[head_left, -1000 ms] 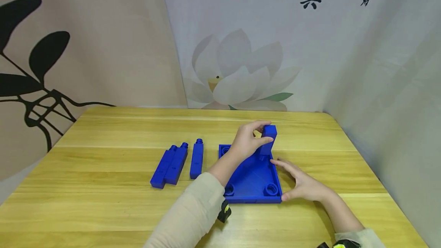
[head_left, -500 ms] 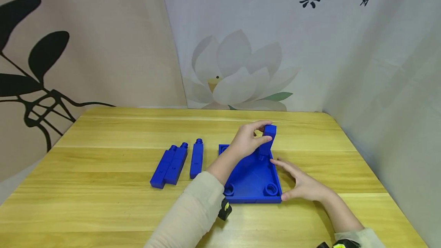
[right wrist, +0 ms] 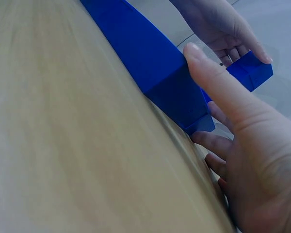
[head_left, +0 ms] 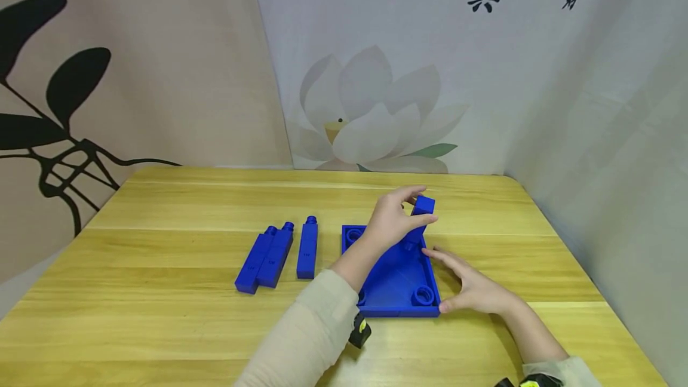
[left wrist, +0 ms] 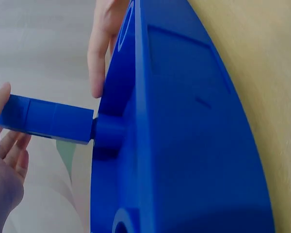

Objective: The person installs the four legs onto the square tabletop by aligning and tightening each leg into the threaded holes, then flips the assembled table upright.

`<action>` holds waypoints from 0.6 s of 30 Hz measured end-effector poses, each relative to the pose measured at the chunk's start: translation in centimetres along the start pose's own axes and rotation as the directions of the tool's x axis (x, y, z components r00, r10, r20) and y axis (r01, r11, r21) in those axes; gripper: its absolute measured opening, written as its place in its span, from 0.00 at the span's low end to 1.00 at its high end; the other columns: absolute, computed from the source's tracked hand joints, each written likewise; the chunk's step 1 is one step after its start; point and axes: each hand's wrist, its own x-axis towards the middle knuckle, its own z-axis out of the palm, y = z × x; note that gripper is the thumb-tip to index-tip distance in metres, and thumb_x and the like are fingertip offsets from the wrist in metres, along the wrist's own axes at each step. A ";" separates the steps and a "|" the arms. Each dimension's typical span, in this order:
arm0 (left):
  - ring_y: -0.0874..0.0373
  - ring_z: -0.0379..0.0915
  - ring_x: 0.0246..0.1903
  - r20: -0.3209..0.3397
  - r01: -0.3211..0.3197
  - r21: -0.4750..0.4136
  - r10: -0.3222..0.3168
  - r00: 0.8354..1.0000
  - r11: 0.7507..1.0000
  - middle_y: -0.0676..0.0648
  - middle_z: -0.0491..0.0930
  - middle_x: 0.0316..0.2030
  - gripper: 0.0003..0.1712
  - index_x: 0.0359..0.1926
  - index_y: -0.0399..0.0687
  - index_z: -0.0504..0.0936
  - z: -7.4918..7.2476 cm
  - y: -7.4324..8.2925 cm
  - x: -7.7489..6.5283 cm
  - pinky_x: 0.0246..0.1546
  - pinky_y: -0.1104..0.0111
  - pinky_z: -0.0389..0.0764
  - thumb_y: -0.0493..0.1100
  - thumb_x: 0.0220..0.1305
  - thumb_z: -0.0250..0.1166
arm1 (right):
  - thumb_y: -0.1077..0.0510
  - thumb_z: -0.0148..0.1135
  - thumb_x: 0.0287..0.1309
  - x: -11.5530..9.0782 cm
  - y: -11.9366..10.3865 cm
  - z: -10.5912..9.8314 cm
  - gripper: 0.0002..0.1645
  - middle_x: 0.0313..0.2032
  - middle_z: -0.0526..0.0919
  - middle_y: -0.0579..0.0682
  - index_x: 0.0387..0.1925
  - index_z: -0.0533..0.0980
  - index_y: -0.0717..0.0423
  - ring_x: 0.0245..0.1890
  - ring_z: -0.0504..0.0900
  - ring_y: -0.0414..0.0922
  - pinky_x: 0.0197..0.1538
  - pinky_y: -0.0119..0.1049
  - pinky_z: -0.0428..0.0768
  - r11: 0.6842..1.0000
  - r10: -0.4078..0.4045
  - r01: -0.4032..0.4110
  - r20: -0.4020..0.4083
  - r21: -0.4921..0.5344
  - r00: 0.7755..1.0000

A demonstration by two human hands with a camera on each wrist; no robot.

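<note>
A square blue plastic top (head_left: 395,310) lies upside down, its raised rim and round corner sockets facing up. My left hand (head_left: 388,221) grips a blue square leg (head_left: 424,204) between thumb and fingers at its upper end. In the left wrist view the leg (left wrist: 58,120) has its narrow end right at a corner socket (left wrist: 110,132), the far right one. My right hand (head_left: 478,288) rests against the top's right side, spread wide, with the thumb at the near corner and a fingertip farther up the edge.
Two blue legs (head_left: 255,263) (head_left: 276,258) lie side by side on the wooden table (head_left: 134,315), left of the top. A third leg (head_left: 307,251) lies closer to it. Behind the table hangs a printed cloth (head_left: 376,5).
My left hand and forearm shift slightly to the right, and the thumb moves across the leg. The leg's upper end stands a little farther right. My right hand stays put.
</note>
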 end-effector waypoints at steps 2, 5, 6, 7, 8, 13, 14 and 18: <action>0.60 0.74 0.48 -0.028 0.007 0.006 -0.007 1.000 1.000 0.52 0.79 0.52 0.35 0.62 0.51 0.75 0.2 0.2 0.0 0.41 0.71 0.78 0.50 0.53 0.74 | 0.48 0.76 0.45 0.0 0.0 0.0 0.58 0.71 0.48 0.63 0.73 0.53 0.47 0.69 0.43 0.66 0.59 0.74 0.45 1.000 -0.002 0.002 -0.001 0.001 1.000; 0.59 0.74 0.46 -0.068 -0.004 0.013 0.005 0.998 1.000 0.50 0.80 0.48 0.34 0.61 0.48 0.76 0.4 0.2 -0.1 0.42 0.70 0.78 0.49 0.52 0.75 | 0.49 0.76 0.45 0.0 0.0 -0.1 0.58 0.71 0.48 0.63 0.73 0.53 0.46 0.69 0.42 0.66 0.59 0.74 0.45 1.000 0.006 -0.006 -0.001 0.009 1.000; 0.59 0.75 0.46 -0.080 -0.010 0.014 0.011 0.997 1.000 0.50 0.80 0.47 0.33 0.60 0.47 0.77 0.4 0.2 -0.1 0.42 0.71 0.78 0.49 0.52 0.75 | 0.49 0.76 0.45 0.0 0.0 -0.1 0.58 0.71 0.48 0.63 0.73 0.53 0.46 0.69 0.42 0.65 0.60 0.74 0.45 1.000 0.009 -0.009 -0.001 0.014 1.000; 0.59 0.75 0.45 -0.090 -0.016 0.017 0.017 0.996 1.000 0.50 0.81 0.46 0.33 0.59 0.46 0.77 0.5 0.1 -0.1 0.42 0.71 0.78 0.48 0.52 0.75 | 0.49 0.76 0.45 0.0 0.1 -0.1 0.58 0.71 0.48 0.62 0.73 0.53 0.46 0.69 0.42 0.65 0.60 0.73 0.44 1.000 0.012 -0.012 -0.001 0.017 1.000; 0.59 0.75 0.45 -0.098 -0.023 0.018 0.025 0.995 1.000 0.50 0.81 0.45 0.32 0.58 0.46 0.78 0.5 0.1 -0.1 0.43 0.72 0.77 0.48 0.52 0.75 | 0.50 0.76 0.45 0.0 0.1 -0.1 0.58 0.71 0.48 0.62 0.73 0.53 0.46 0.69 0.42 0.65 0.60 0.73 0.44 1.000 0.014 -0.014 -0.001 0.021 1.000; 0.58 0.76 0.45 -0.102 -0.043 0.015 0.044 0.994 0.999 0.50 0.81 0.44 0.30 0.57 0.45 0.79 0.5 0.0 -0.2 0.45 0.71 0.77 0.47 0.53 0.74 | 0.50 0.77 0.44 0.1 0.1 -0.2 0.59 0.71 0.49 0.61 0.73 0.54 0.47 0.69 0.43 0.63 0.61 0.72 0.45 0.999 0.015 -0.015 -0.002 0.028 1.000; 0.58 0.76 0.45 -0.095 -0.047 0.012 0.047 0.994 0.999 0.50 0.81 0.44 0.30 0.57 0.44 0.79 0.5 -0.1 -0.2 0.46 0.70 0.78 0.46 0.53 0.74 | 0.50 0.77 0.44 0.1 0.0 -0.2 0.59 0.71 0.49 0.61 0.73 0.54 0.47 0.69 0.43 0.63 0.61 0.72 0.45 1.000 0.014 -0.014 -0.002 0.026 1.000; 0.55 0.75 0.48 -0.054 -0.044 -0.004 0.043 0.998 0.999 0.49 0.80 0.46 0.30 0.60 0.44 0.76 0.3 -0.1 -0.2 0.49 0.63 0.78 0.45 0.57 0.71 | 0.49 0.77 0.43 0.1 -0.1 -0.2 0.59 0.71 0.51 0.59 0.73 0.54 0.48 0.69 0.44 0.63 0.61 0.71 0.45 1.000 0.016 -0.016 -0.003 0.026 1.000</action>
